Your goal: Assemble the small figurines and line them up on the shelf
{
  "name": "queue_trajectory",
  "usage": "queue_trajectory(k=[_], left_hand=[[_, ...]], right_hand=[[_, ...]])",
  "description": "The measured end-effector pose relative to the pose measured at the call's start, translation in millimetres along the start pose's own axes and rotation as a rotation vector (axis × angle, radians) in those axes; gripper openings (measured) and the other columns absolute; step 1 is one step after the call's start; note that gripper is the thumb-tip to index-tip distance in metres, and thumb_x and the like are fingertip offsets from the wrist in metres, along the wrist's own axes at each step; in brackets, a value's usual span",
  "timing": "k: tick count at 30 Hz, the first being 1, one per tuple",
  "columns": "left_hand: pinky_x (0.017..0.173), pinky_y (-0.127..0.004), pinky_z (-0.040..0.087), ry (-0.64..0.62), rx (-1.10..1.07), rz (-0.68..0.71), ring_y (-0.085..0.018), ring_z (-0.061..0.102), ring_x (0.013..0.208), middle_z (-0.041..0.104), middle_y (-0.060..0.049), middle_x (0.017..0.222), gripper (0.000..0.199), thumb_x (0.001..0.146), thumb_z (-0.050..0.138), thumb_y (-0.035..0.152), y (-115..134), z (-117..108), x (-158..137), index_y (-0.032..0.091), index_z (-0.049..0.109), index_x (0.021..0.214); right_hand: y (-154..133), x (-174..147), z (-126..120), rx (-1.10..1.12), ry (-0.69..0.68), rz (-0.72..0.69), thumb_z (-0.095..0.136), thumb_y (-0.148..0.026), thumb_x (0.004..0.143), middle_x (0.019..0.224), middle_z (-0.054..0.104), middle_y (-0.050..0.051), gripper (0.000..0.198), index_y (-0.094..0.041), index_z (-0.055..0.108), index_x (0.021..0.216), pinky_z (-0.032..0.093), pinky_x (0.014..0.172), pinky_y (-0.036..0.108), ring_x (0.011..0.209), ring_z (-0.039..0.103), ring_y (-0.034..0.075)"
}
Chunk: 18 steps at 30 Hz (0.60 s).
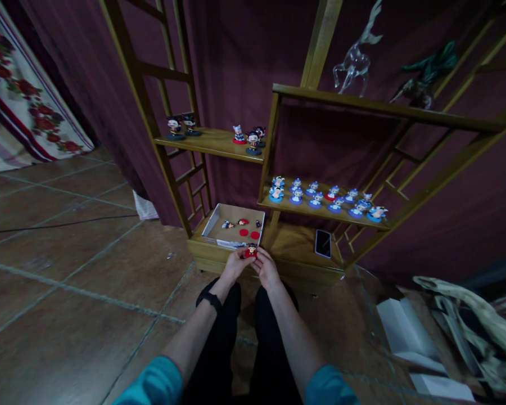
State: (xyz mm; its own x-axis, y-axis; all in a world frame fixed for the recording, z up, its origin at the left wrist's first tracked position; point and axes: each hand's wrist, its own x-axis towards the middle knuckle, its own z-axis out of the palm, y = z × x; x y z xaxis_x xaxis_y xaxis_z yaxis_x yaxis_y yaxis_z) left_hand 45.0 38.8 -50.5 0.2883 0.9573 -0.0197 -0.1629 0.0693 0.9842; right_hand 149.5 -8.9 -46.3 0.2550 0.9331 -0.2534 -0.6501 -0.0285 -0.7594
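Note:
A small red figurine with dark hair (252, 251) is held between my left hand (235, 264) and my right hand (266, 266), the fingers of both closed on it. It is just in front of the near edge of an open cardboard box (213, 225) on the bottom shelf. Inside the box lie a few loose figurines (243, 222) and two red round bases (243, 232). My fingertips partly cover the lower part of the held figurine.
Several figurines stand on the left shelf (219, 142) and in rows on the right shelf (324, 205). A phone (322, 243) lies on the bottom shelf. Above are a glass deer (354, 64) and a dark green statue (425, 76). White boxes (409, 332) sit on the floor at right.

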Motion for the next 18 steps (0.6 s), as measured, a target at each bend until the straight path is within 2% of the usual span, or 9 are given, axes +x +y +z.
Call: queue_trajectory(k=[4,8,15,18], left_hand=[[0.076,-0.031,0.043,-0.002,-0.016,-0.001,-0.015,0.059,0.072,0.067,-0.003,0.080,0.044,0.046,0.075,0.019,2.8,2.6,-1.5,0.014,0.064,0.087],[0.076,-0.031,0.043,0.025,-0.022,-0.021,-0.015,0.059,0.070,0.068,-0.003,0.079,0.043,0.045,0.075,0.018,4.5,4.5,-3.0,0.015,0.064,0.087],[0.078,-0.031,0.043,0.019,-0.043,-0.044,-0.016,0.060,0.073,0.068,-0.004,0.081,0.044,0.044,0.076,0.019,5.2,4.2,-3.7,0.014,0.064,0.086],[0.077,-0.031,0.043,0.018,-0.030,-0.045,-0.016,0.060,0.072,0.068,-0.004,0.081,0.046,0.044,0.076,0.020,5.0,3.8,-4.0,0.014,0.064,0.088]], right_hand=[[-2.5,-2.3,4.0,-0.081,0.032,-0.149,0.056,-0.031,0.069,0.104,0.065,0.001,0.033,-0.027,0.060,0.101,0.045,0.078,0.030,0.096,0.058,0.017],[-4.0,-2.1,3.9,-0.136,0.034,-0.169,0.051,-0.031,0.071,0.117,0.058,-0.002,0.034,-0.030,0.059,0.104,0.041,0.082,0.030,0.107,0.051,0.017],[-8.4,-5.8,5.9,-0.137,-0.010,-0.150,0.050,-0.032,0.072,0.113,0.061,-0.001,0.034,-0.030,0.059,0.104,0.040,0.082,0.031,0.105,0.052,0.018],[-9.3,-7.2,7.3,-0.153,-0.029,-0.202,0.051,-0.033,0.071,0.113,0.061,0.001,0.034,-0.027,0.061,0.103,0.041,0.084,0.031,0.106,0.052,0.018]])
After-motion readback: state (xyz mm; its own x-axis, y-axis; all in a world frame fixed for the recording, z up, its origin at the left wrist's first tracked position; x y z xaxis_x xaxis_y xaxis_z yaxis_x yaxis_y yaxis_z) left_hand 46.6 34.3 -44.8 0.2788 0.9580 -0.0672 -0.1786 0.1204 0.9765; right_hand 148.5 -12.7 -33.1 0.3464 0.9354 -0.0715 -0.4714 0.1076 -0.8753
